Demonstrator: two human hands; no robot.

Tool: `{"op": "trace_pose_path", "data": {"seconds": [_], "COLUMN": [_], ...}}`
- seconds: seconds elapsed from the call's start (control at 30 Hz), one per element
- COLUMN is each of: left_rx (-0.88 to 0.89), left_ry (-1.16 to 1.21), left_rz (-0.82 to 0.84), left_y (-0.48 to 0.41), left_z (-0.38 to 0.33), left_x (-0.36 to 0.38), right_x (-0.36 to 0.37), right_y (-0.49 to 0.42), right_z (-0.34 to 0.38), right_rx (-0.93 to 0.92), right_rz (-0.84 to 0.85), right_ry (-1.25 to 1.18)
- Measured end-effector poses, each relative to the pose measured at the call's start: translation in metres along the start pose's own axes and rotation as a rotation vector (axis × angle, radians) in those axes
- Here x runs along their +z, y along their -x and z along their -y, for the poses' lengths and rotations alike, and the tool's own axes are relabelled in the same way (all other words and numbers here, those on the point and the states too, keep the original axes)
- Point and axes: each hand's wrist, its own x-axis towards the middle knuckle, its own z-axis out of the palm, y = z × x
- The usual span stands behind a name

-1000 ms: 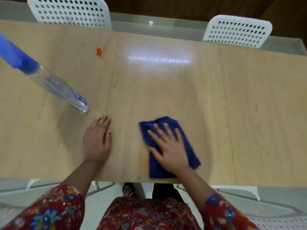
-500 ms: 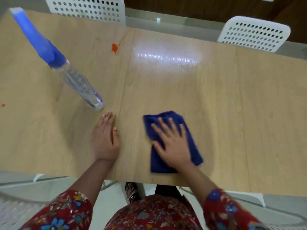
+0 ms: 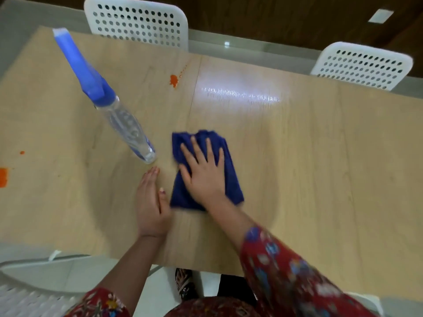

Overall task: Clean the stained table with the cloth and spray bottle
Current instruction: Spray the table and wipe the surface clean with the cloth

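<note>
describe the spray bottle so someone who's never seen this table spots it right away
On the light wooden table, find the blue cloth under the right hand. Left of it, just beyond the fingertips of the left hand, stands the spray bottle. It is the only see-through thing there, topped by a long blue trigger head.

A dark blue cloth (image 3: 206, 170), orange stains (image 3: 174, 80) on the pale wood-grain desk (image 3: 309, 156), a clear blue-topped spray bottle (image 3: 109, 104), white perforated chairs (image 3: 137, 21), red floral sleeves (image 3: 286, 271).
</note>
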Motion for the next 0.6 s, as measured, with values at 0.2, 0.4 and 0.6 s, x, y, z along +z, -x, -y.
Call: {"op": "trace_pose_path", "data": {"seconds": [0.2,0.4,0.6], "left_rx": [-0.013,0.027,-0.003], "left_ry": [0.042,0.101,0.053], "left_rz": [-0.010,-0.047,0.019], "left_y": [0.001,-0.003,0.004], "left_z": [-0.005,-0.004,0.015], "left_x": [-0.002,-0.004,-0.025], "right_x": [-0.020,-0.005,0.005], "right_y": [0.013,-0.045,0.105], "right_z": [-0.084,-0.022,-0.006], "right_rx": [0.387,0.316,0.094], "right_rz": [-0.028,0.008,-0.002], "right_ry": [0.062,0.001,0.031]}}
